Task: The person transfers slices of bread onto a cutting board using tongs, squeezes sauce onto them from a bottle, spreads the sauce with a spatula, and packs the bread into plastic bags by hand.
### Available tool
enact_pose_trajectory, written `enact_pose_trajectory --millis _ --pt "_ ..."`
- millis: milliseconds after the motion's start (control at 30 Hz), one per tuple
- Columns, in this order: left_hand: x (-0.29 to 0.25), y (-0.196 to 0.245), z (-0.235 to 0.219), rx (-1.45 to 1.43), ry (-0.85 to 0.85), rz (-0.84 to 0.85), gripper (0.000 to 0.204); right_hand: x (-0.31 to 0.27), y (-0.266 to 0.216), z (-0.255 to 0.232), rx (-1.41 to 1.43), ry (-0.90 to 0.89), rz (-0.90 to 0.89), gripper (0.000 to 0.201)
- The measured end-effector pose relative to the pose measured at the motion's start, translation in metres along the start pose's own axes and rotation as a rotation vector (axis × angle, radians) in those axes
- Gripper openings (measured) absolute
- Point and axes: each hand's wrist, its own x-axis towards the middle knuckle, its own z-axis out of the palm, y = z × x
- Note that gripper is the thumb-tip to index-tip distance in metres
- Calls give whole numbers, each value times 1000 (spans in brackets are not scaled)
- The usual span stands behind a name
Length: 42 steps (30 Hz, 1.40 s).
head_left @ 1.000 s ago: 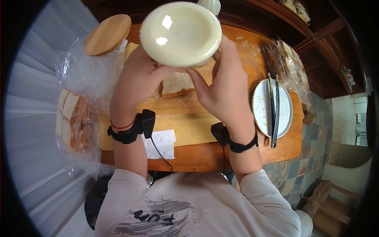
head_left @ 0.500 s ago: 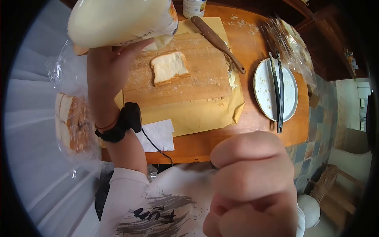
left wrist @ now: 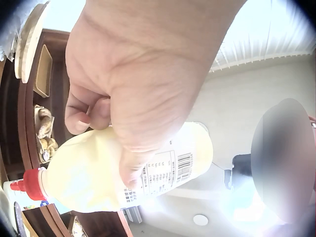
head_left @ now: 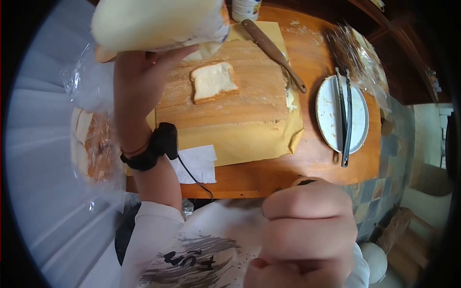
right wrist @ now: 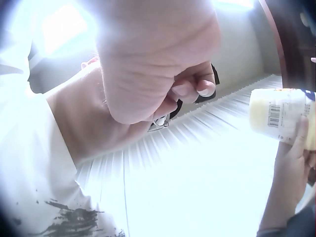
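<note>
My left hand (head_left: 139, 84) grips a squeeze bottle (head_left: 158, 24) of pale yellow sauce, raised at the upper left of the head view. In the left wrist view the bottle (left wrist: 84, 168) lies sideways with its red cap (left wrist: 33, 184) at the left, the thumb across its printed label. Close to the head camera, my right hand (head_left: 307, 225) is curled into a loose fist with nothing visible in it. Its curled fingers (right wrist: 185, 91) are near the face and glasses in the right wrist view. A bread slice (head_left: 214, 80) lies flat on a wooden board (head_left: 240, 108).
A brown wooden spatula (head_left: 273, 50) lies across the board's upper right corner. Black tongs (head_left: 346, 125) rest on a white plate (head_left: 329, 115) at the right. Bagged bread (head_left: 84, 139) sits at the left, another plastic bag (head_left: 360, 62) at the back right. A jar (head_left: 246, 9) stands behind.
My right hand has let go of the bottle and come back toward the face, curling up. The left hand has carried the bottle leftward, uncovering the bread slice.
</note>
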Motion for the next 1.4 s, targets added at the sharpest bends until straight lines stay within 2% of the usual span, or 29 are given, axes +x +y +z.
enact_pose_trajectory --millis 100,133,167,200,233,300,333,367,400,433,533,600,700,767,833,900,933,967,1033,1067,1133,1167,1267,1400 --pt "-6 26 38 151 399 -86 8 -6 -9 0 -5 41 56 31" --pt "-4 12 20 156 404 -86 8 4 1 -13 207 -39 -18 25" --pt "-1 -13 -12 17 83 -19 26 9 -10 -39 136 -287 115 25" --pt "2 -28 -32 -124 -231 54 51 9 -7 -37 150 -231 85 25" --pt "2 -27 -37 -135 -229 53 51 10 -7 -33 156 -175 63 25" --pt "4 -18 -35 -401 -364 132 52 6 -17 4 -81 223 58 24" --pt "4 -19 -32 -408 -371 135 52 13 -15 -27 166 -239 170 16" --pt "4 -22 -30 -283 -319 123 52 6 -6 -19 162 -235 167 16" --pt "4 -24 -29 -155 -266 110 52 -9 6 -3 184 -91 47 10" --pt "4 -21 -31 -156 -268 113 52 -18 11 5 205 51 -74 12" --pt "3 -18 -30 -121 -377 92 52 -18 7 0 258 0 -27 14" --pt "3 -30 -34 -11 -295 107 53 -16 4 -3 317 -50 18 19" --pt "2 -32 -34 -43 -283 115 53 -13 2 1 369 -100 60 26" --pt "2 -20 -33 -101 -294 106 53 -7 7 22 191 96 22 18" --pt "-2 -14 -17 -194 -321 98 53 0 17 14 52 -404 -79 12" --pt "-1 -13 -21 -372 -311 -33 52 1 34 15 -6 -453 -49 6" --pt "0 -14 -27 -104 -306 21 44 0 50 14 -144 -330 -25 9" --pt "0 -10 -31 -94 -294 30 44 4 64 14 -276 -205 0 14" --pt "-2 1 -32 -67 -366 -196 39 20 84 -7 -506 -291 102 29" --pt "-1 0 -31 -111 -371 -196 34 21 98 -10 -501 -289 92 29" --pt "-2 0 -29 -179 -391 -172 36 9 126 -13 -546 -228 205 44" --pt "-3 1 -28 -249 -419 -153 37 6 133 -15 -539 -227 200 44" --pt "-6 5 -20 -388 -387 -232 40 7 138 -22 -64 -424 708 65" --pt "-3 1 -16 -452 -420 -294 42 6 135 -21 100 -420 791 66"
